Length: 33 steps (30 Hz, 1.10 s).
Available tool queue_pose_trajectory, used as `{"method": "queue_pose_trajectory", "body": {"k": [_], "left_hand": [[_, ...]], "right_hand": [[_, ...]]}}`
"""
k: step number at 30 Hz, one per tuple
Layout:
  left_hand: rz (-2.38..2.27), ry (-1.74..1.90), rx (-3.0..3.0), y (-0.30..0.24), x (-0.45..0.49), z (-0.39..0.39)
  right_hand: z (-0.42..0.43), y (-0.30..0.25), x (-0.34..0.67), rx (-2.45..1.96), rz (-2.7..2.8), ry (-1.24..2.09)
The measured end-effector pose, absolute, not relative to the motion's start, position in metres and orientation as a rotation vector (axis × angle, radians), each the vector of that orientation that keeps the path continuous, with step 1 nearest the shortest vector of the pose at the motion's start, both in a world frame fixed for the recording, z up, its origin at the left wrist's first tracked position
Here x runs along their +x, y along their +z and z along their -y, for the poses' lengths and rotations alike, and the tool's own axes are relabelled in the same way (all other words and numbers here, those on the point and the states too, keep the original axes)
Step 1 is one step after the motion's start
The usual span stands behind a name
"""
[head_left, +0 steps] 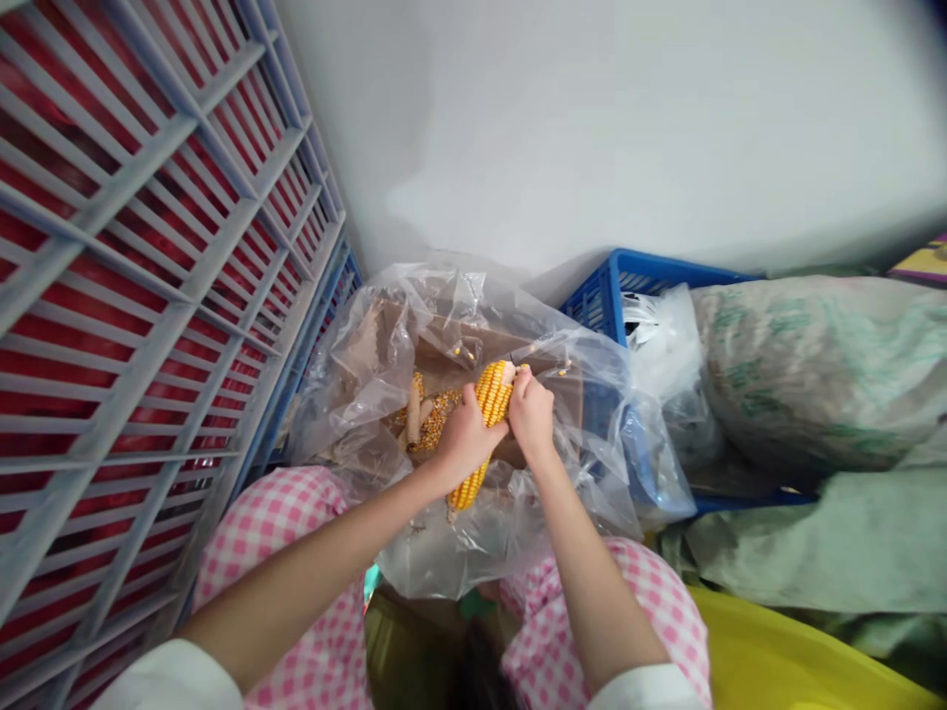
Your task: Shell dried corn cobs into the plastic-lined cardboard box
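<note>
My left hand (470,434) is wrapped around the middle of a yellow ear of corn (494,394), which slants with its bare pale tip up and to the right. Against the tip end presses my right hand (532,409), fingers curled in and thumb at the cob. Beneath both hands is a cardboard box (473,340) lined with a clear plastic bag (436,552). Loose corn kernels (436,419) lie in a heap on the left inside it, with a stripped cob (413,412) on them. A few kernels cling to the plastic near the far wall.
A tall grey plastic crate (184,306) with red behind its slats stands close on the left. To the right, a blue crate (618,286) holds white plastic bags (670,335) and a large stuffed sack (806,365). Yellow material (776,651) lies lower right. A white wall (592,128) rises behind.
</note>
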<state>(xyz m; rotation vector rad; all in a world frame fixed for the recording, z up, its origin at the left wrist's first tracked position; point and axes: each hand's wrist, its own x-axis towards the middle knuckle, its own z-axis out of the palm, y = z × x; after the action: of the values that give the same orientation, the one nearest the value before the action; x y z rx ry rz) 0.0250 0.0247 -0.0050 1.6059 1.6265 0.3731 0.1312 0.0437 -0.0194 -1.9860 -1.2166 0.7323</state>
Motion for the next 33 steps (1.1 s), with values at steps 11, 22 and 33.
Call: {"method": "queue_pose_trajectory", "body": {"k": [11,22,33], "left_hand": [[-1.503,0.532,1.439,-0.001,0.023,-0.033],[-1.276,0.643,1.126,0.003,0.023,-0.038],[-1.196,0.506,1.272,0.012,0.019,-0.037]], "right_hand": [[-0.045,-0.006,0.139,-1.921,1.355,0.943],[-0.045,-0.008,0.152,-1.827,1.095,1.061],[-0.041,-0.019,0.139,-1.626,0.821,1.096]]}}
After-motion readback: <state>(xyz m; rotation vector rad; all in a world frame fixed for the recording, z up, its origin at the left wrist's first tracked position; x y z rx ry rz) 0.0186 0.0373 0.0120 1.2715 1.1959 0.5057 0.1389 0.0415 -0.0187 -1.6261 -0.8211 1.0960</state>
